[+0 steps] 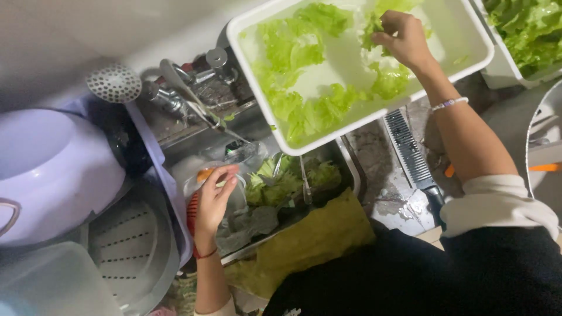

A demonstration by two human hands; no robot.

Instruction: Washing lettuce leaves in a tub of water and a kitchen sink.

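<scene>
Head view looks straight down on a sink area where the person's right hand [404, 38] reaches into a white rectangular tub [477, 41] of water and pinches a piece of green lettuce [374, 26] between thumb and fingers, so that grip is closed on a leaf near the far side of the tub. More lettuce leaves [298, 64] float loose across the tub, some overlapping, most lying flat on the water. The leaves look thin, soft and wet; they will likely weigh almost nothing, sag when lifted, tear if pulled hard and slide in wet fingers, so a light pinch at the thicker pale rib near the base seems the safer hold, not the frilly edge. The left hand [213, 202] is down at the sink [345, 161], fingers curled about a small clear cup or lid [202, 175] with something orange in it; whether it truly clasps it I cannot tell. Below the tub, more greens [281, 181] lie in the sink, under the tap [193, 96]. A ridged knife [413, 155] rests on the wet tabletop [374, 146] to the right, and a lilac bowl [47, 169] and a grey colander [134, 246] sit to the left.
</scene>
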